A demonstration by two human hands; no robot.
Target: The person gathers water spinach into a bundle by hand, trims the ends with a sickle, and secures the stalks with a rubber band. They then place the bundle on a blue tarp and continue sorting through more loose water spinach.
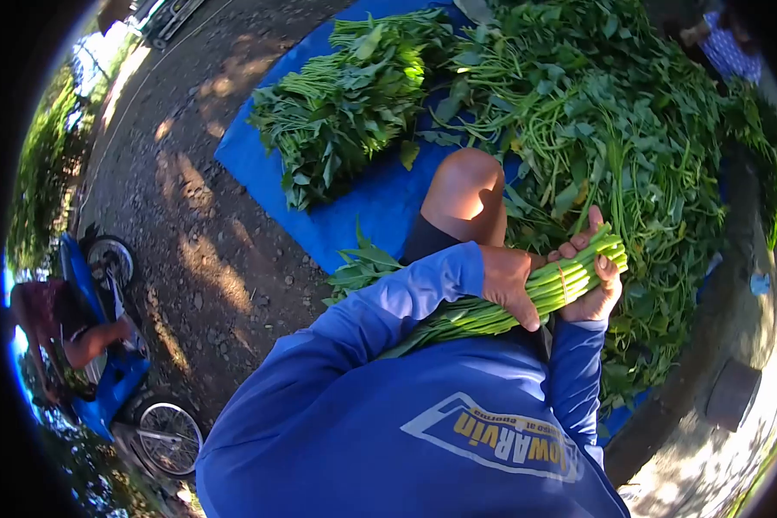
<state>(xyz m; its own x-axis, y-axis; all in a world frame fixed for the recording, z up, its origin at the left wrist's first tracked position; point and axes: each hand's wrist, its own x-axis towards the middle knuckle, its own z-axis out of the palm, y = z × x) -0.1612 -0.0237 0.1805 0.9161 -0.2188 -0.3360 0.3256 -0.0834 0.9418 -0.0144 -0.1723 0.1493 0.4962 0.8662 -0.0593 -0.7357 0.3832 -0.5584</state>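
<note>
A bundle of leafy greens [548, 289] lies across my lap, its cut stem ends toward the right and its leaves trailing left under my arm. A thin reddish band [563, 283] circles the stems near the cut ends. My left hand [511, 285] is closed round the stems, thumb on the near side. Close to the cut ends, my right hand [597, 298] cradles the bundle from below, its fingers curled round it. Beyond both hands spreads a large loose heap of greens [596, 138].
A pile of bunched greens [345, 112] sits on a blue tarp [268, 186]. To the left, a person [56, 324] is at a blue motorcycle [121, 384] on stony ground. Another person's patterned clothing [729, 47] shows at top right. A pale curved ledge [725, 345] runs along the right.
</note>
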